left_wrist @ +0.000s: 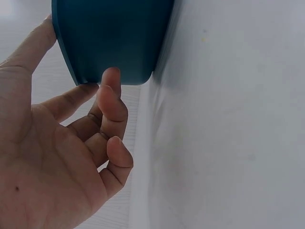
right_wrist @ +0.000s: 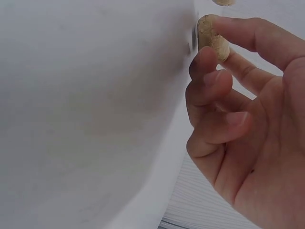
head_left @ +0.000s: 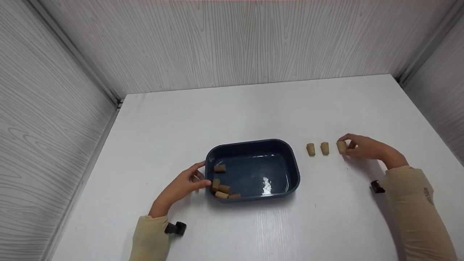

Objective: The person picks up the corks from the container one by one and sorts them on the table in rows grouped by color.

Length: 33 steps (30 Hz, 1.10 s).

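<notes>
A dark blue rectangular dish [head_left: 250, 174] stands on the white table with several tapered corks [head_left: 224, 189] gathered at its left end. My left hand [head_left: 186, 184] holds that end, thumb over the rim and forefinger against the side. In the left wrist view its other fingers curl beside the dish's outer wall [left_wrist: 114, 38]. To the right of the dish, my right hand [head_left: 366, 148] pinches a light brown cork [head_left: 341, 147] between thumb and forefinger at the table surface. Two more corks, one nearer the dish [head_left: 310, 149] and one between [head_left: 324, 148], form a row with it.
The white table [head_left: 232, 112] runs back to a grey wood-grain panel [head_left: 239, 43], with similar panels at left [head_left: 54, 108] and right [head_left: 438, 87]. A black wrist mount [head_left: 175, 228] juts from the left sleeve and another [head_left: 377, 186] from the right.
</notes>
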Available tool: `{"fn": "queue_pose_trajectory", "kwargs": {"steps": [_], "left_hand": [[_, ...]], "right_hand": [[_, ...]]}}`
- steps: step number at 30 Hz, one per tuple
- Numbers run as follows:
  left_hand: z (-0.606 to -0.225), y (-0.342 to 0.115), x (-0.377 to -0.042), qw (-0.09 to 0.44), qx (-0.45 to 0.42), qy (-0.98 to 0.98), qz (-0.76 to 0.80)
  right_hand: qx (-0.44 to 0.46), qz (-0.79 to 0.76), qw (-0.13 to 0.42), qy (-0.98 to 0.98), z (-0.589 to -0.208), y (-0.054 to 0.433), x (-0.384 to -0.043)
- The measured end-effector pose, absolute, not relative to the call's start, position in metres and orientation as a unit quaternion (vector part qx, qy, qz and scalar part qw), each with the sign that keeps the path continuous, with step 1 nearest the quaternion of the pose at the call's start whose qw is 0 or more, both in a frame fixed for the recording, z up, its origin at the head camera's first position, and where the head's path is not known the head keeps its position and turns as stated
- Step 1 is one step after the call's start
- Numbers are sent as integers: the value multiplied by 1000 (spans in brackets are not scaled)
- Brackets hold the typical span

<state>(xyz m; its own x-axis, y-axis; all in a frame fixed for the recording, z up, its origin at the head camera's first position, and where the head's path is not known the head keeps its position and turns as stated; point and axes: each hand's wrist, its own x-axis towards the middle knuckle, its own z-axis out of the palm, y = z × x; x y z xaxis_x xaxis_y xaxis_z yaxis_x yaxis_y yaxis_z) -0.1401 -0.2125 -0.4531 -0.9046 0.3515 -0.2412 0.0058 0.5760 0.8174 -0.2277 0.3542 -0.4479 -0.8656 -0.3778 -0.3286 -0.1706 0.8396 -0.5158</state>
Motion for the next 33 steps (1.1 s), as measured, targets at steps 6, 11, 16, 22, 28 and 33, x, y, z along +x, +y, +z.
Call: {"fn": "queue_pose_trajectory", "kwargs": {"steps": [6, 11, 16, 22, 28, 33], "left_hand": [[-453, -212, -142, 195, 103, 865, 450], [-454, -211, -143, 196, 105, 866, 449], [-456, -211, -144, 195, 108, 865, 450], [-456, -211, -146, 191, 115, 866, 447], [-457, -209, -147, 191, 112, 864, 453], [-456, -207, -149, 185, 111, 864, 454]], "right_hand": [[-149, -243, 214, 934, -447, 352, -229], [-149, -243, 216, 934, -447, 352, -229], [-146, -246, 216, 934, -448, 351, -230], [-143, -245, 217, 934, -446, 348, -230], [-155, -245, 218, 932, -440, 354, -230], [-146, -258, 219, 930, -428, 362, -228]]}}
